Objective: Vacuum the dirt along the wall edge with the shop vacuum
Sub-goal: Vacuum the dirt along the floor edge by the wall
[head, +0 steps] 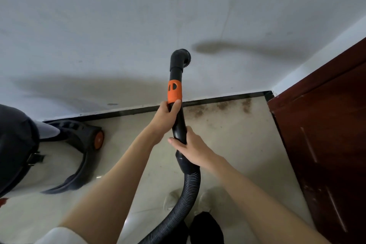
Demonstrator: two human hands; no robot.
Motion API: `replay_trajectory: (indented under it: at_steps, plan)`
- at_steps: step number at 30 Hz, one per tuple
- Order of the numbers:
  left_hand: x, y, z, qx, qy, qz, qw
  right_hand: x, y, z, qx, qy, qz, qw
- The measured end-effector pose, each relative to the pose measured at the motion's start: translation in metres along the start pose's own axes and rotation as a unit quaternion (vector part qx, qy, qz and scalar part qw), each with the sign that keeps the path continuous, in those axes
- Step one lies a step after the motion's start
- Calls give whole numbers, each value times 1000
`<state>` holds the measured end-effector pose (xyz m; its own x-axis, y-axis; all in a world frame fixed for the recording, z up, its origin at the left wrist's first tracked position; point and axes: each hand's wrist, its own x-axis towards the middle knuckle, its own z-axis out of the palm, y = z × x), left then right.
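beside dirt (223, 108), brown door (324, 134)

Both hands hold a black plastic vacuum wand (179, 123) raised in front of a pale grey wall (118, 25). The left hand (168, 114) grips it just below an orange collar (174, 90); the right hand (193, 147) grips lower, near where the ribbed black hose (186, 200) joins. The wand's curved black brush nozzle (181, 58) points up at the wall. Brown dirt (223, 108) lies along the dark baseboard (128, 112) on the beige tiled floor (237, 144), near a dark red wooden door (326, 134). The shop vacuum's black wheeled base (79, 144) stands at left.
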<state>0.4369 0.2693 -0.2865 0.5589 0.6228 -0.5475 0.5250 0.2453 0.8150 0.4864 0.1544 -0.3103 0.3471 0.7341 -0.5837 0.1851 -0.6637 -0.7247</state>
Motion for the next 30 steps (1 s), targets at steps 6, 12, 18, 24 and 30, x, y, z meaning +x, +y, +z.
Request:
replay_trajectory:
  at_steps: [6, 12, 18, 24, 30]
  plan:
    - [58, -58, 13, -6, 14, -32, 999, 51, 55, 15, 10, -41, -8, 999]
    - [118, -141, 23, 18, 25, -31, 999, 117, 119, 56, 34, -70, -4, 997]
    - [191, -255, 27, 10, 32, -51, 998, 197, 197, 115, -9, -84, -11, 996]
    - [249, -364, 40, -64, 26, -102, 992, 255, 276, 162, -68, -93, -14, 993]
    - [305, -436, 64, -77, 59, -91, 991, 310, 337, 186, -64, -90, -33, 993]
